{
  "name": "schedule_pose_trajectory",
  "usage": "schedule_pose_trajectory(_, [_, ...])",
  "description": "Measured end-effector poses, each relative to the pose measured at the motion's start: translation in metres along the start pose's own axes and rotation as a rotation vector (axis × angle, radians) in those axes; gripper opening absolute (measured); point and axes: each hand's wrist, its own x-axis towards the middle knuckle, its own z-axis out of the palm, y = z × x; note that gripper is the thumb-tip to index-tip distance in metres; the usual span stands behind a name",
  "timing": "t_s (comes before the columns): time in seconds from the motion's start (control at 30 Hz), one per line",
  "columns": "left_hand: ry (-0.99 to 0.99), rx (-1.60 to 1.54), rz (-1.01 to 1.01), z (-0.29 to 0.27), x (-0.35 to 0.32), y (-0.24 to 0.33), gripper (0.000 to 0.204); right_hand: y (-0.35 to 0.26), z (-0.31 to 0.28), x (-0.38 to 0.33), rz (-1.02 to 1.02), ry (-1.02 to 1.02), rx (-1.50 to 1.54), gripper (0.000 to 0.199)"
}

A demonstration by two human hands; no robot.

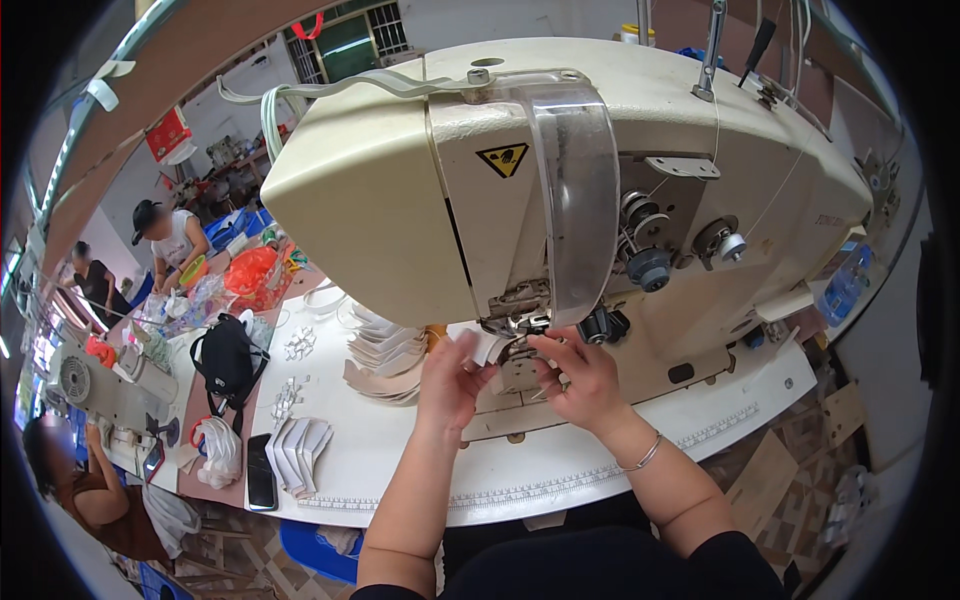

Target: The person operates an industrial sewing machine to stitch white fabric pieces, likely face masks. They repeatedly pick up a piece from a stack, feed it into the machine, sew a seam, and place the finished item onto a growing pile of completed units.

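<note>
My left hand [455, 385] pinches a small white curved piece [487, 346] of what looks like fabric or leather, at the presser foot [528, 324] of a large cream sewing machine [400, 170]. Just right of the foot, my right hand [580, 385] has its fingers bent and drawn together; what they hold, if anything, is too small to make out. Close to the left hand, on the white table [400, 478], lies a stack of pale curved pieces [385, 355]. Part of the white piece is hidden by my left fingers and the foot.
Left on the table are folded white pieces [298, 455], a black phone [261, 472], a black backpack [228, 358] and small white scraps [287, 397]. A ruler strip [560, 486] follows the front edge. A blue bin [318, 550] sits below. Other people work at the far left.
</note>
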Motion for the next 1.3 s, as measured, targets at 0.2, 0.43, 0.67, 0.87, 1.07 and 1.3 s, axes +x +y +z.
schedule_pose_trajectory(0.2, [0.026,0.659,0.697,0.001,0.026,0.017,0.016,-0.007,0.008,-0.009,0.1,0.08,0.115,0.027])
schedule_pose_trajectory(0.43, [-0.375,1.171,0.395,0.001,0.01,0.03,0.028,-0.028,0.004,-0.005,0.635,-0.195,0.538,0.015])
schedule_pose_trajectory(0.67, [-0.481,1.452,1.1,0.005,-0.024,0.012,0.042,-0.02,0.001,-0.005,1.003,-0.29,1.097,0.019])
schedule_pose_trajectory(0.87, [-0.503,1.517,1.458,-0.004,-0.018,0.002,0.036,-0.01,0.003,-0.011,1.066,-0.3,1.246,0.015])
schedule_pose_trajectory(1.07, [-0.444,1.499,1.505,-0.001,-0.018,0.0,0.033,-0.008,0.004,-0.01,1.053,-0.281,1.285,0.017])
schedule_pose_trajectory(1.3, [-0.436,1.445,1.398,-0.001,-0.007,0.004,0.037,-0.011,0.006,-0.004,1.055,-0.235,1.298,0.016])
